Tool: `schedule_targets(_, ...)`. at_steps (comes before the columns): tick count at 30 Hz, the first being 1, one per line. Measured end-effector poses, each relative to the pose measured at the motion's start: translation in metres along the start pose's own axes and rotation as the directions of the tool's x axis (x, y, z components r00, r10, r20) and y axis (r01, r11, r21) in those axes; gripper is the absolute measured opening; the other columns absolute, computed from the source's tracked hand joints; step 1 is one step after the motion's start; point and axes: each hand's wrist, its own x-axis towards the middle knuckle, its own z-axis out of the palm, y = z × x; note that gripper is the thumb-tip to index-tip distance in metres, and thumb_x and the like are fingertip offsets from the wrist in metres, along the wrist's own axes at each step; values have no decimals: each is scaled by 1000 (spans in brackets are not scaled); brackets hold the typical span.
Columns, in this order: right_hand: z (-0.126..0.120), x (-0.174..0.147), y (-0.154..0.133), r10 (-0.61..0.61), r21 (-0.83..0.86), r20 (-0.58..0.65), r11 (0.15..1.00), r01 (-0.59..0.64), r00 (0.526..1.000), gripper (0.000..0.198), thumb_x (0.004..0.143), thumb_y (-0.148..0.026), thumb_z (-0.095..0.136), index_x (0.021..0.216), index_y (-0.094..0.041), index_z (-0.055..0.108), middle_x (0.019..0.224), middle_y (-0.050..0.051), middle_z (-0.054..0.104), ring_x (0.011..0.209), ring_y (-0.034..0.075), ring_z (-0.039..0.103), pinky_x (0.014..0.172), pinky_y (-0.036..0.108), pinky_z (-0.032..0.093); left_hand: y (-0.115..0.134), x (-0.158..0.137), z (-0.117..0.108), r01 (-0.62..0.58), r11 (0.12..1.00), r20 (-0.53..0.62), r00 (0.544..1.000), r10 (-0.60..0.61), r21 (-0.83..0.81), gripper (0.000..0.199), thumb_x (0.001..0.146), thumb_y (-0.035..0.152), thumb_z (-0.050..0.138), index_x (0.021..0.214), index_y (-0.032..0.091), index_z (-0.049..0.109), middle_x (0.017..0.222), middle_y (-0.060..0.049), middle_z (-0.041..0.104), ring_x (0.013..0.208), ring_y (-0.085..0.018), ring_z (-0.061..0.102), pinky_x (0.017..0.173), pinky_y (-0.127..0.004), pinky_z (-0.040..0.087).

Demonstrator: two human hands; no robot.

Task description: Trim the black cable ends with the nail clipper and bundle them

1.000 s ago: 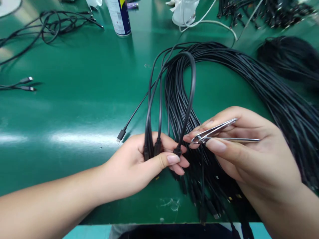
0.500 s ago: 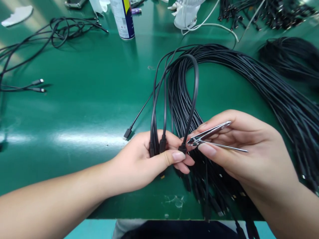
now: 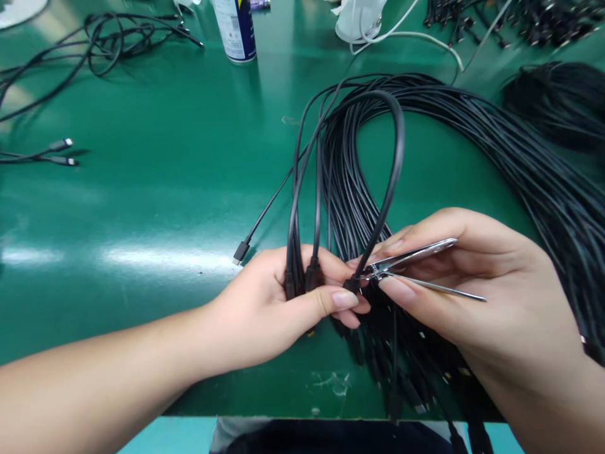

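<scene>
Several black cables are held by their connector ends in my left hand (image 3: 293, 293). Thumb and forefinger pinch the connector of one cable (image 3: 396, 154), whose cord loops up and back. The other held cables (image 3: 297, 246) stand between palm and fingers. My right hand (image 3: 482, 284) is closed on a silver nail clipper (image 3: 416, 255), its lever spread from its body. The clipper's jaws touch or nearly touch the cord where it meets the pinched connector; exact contact is hard to see. Beneath both hands hangs a thick bundle of black cables (image 3: 454, 104), with connectors near the table's front edge.
On the green table (image 3: 155, 195), one loose USB-C plug (image 3: 241, 252) lies left of the bundle. Further left are tangled black cables (image 3: 113, 44) and two plugs (image 3: 61, 153). A spray can (image 3: 235, 31), a white object with a cord (image 3: 358, 22) and more cables (image 3: 558, 104) stand behind.
The clipper has moved in against the base of the pinched connector. The looped cord now bends further right. My view has shifted slightly, and the left hand keeps its hold.
</scene>
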Motion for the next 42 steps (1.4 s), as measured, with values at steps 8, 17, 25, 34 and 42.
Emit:
schedule_targets(8, 0, -2, -1, 49, 9, 0, 999, -49, 999, 27, 71, -1, 74, 80, -26, 67, 70, -4, 71, 63, 12, 72, 59, 19, 61, 1, 0, 0, -2, 1000, 0, 1000, 2, -9, 4, 82, 10, 65, 79, 12, 67, 71, -1, 72, 67, -10, 70, 68, -18, 57)
schedule_targets(17, -1, -4, 0, 83, -7, -22, 997, -83, 996, 24, 73, -8, 77, 81, -29, 70, 70, -3, 70, 64, 14, 72, 59, 23, 60, 1, 1, 0, -9, 1000, 3, 1000, 9, -16, 5, 82, 9, 65, 78, 13, 68, 70, 0, 72, 67, -9, 69, 67, -18, 56)
schedule_targets(25, -2, -4, -1, 44, -105, -73, 993, -51, 996, 17, 72, -15, 80, 77, -28, 70, 75, 0, 72, 65, 17, 72, 56, 26, 60, -1, 0, 0, -5, 1000, -6, 1000, 5, -9, 6, 80, 9, 67, 76, 13, 67, 69, 0, 72, 67, -10, 69, 68, -18, 56)
schedule_targets(34, -2, -6, 5, 130, 88, -46, 988, -126, 990, 11, 78, -20, 77, 84, -28, 71, 75, 0, 73, 67, 15, 72, 59, 25, 60, 1, 1, 2, 1, 998, -2, 1000, -1, -65, 7, 81, 7, 65, 76, 13, 66, 75, -1, 74, 68, -9, 70, 68, -18, 57)
schedule_targets(42, -8, -3, 4, 19, 126, -69, 992, -10, 997, 14, 77, -34, 77, 86, -26, 70, 79, 0, 75, 78, 19, 73, 73, 31, 61, 3, -2, 2, 97, 995, -33, 995, -96, 11, 9, 78, 17, 70, 82, 14, 62, 69, -2, 72, 63, -14, 71, 61, -23, 57)
